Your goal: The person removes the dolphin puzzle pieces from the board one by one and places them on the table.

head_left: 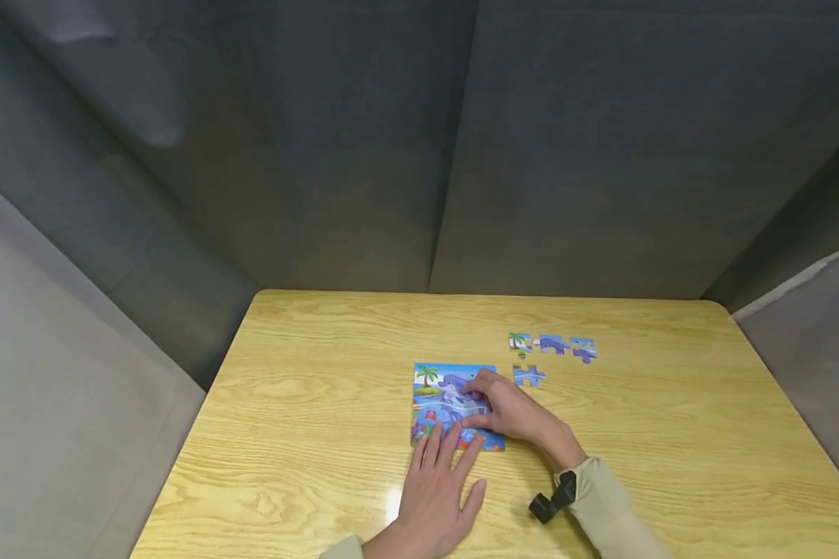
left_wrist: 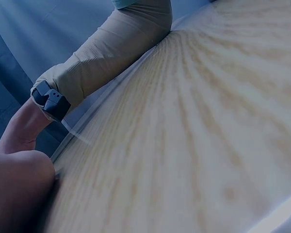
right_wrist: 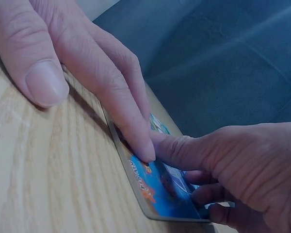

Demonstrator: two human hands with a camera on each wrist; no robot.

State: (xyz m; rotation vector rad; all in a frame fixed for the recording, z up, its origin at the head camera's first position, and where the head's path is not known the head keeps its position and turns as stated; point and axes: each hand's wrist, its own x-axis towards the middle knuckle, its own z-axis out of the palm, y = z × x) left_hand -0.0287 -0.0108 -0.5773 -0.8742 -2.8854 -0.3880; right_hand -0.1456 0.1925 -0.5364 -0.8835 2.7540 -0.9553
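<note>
A square jigsaw puzzle board (head_left: 426, 392) with a dolphin, a palm tree and sea animals lies on the wooden table. My left hand (head_left: 435, 497) is spread palm down, its fingertips resting on the board's near edge. From the right, my right hand (head_left: 506, 405) reaches over the board with bent fingers and thumb, pinching a puzzle piece at its middle. That piece is mostly hidden under the fingers. In the right wrist view, the right thumb and the left fingertips meet close together above the board's blue corner (right_wrist: 172, 206). The left wrist view leaves the board out.
Beyond the board to the right lie loose puzzle pieces: a palm tree piece (head_left: 520, 342), a dolphin piece (head_left: 552, 344), a purple-and-blue piece (head_left: 583, 348) and a wave piece (head_left: 528, 376). Grey cloth (head_left: 349, 155) hangs behind the table (head_left: 308, 435).
</note>
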